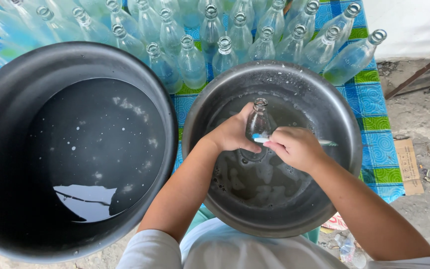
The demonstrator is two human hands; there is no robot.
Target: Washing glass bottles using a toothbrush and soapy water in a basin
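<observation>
Patterned cloth (374, 99) under basin (344, 129); hands, left (232, 133) gripping half-hidden bottle (258, 119), right (294, 147) clutching toothbrush (324, 143).

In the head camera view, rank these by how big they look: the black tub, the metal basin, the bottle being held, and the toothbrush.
1. black tub, though it may be nearer the camera
2. metal basin
3. bottle, held in the left hand
4. toothbrush, partly hidden in the right hand
</observation>
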